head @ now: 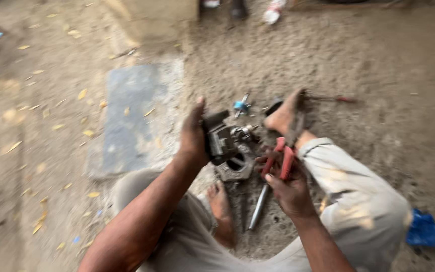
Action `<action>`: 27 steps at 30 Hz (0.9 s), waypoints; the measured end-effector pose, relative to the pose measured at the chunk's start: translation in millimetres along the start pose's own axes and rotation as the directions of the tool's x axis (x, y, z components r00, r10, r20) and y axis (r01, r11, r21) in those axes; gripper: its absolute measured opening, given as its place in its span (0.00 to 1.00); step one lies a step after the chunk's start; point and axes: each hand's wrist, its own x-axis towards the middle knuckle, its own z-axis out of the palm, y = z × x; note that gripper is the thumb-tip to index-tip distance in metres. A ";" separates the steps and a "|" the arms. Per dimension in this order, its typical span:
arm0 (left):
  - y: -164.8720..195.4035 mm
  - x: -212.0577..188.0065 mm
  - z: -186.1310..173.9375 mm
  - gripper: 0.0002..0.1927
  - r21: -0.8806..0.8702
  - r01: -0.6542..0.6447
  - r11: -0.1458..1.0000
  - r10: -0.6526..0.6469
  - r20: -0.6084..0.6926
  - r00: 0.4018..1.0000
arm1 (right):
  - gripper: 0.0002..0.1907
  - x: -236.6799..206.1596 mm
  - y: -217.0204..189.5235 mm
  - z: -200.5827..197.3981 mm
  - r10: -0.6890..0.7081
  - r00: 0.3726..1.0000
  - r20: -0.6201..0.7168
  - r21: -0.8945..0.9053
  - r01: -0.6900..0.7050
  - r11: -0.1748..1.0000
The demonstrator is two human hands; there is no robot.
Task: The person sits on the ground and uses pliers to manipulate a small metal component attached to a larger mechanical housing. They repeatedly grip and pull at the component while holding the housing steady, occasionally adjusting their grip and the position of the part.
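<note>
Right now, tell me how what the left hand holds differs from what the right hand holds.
The left hand grips a bulky grey metal part; the right hand holds slim red-handled pliers. The part is blocky and dull, the pliers long and bright-handled. Both are held above the sandy ground, close together.

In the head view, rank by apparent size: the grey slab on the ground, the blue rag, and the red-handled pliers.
1. Grey slab, clearly largest.
2. and 3. Blue rag and red-handled pliers look alike in size; blur makes ranking them unsure.
</note>
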 end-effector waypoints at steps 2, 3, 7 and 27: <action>-0.8 0.2 -1.2 0.31 -0.014 -0.030 0.999 0.030 0.035 0.999 | 0.22 -3.1 6.0 19.5 -0.019 1.000 -0.011 -0.164 0.017 0.986; -1.6 0.2 -0.3 0.32 0.006 -0.057 0.998 0.057 0.036 0.998 | 0.23 -3.6 9.3 27.6 -0.029 0.999 -0.024 -0.288 0.021 0.958; -4.8 3.4 7.5 0.32 0.061 -0.042 0.997 0.045 -0.046 0.998 | 0.31 3.8 9.7 28.4 0.067 0.992 -0.109 -0.645 -0.122 0.754; -16.6 4.5 13.1 0.39 0.152 0.010 0.988 -0.016 0.042 0.999 | 0.07 25.2 -3.0 13.3 -0.373 0.909 0.184 -0.879 0.322 0.351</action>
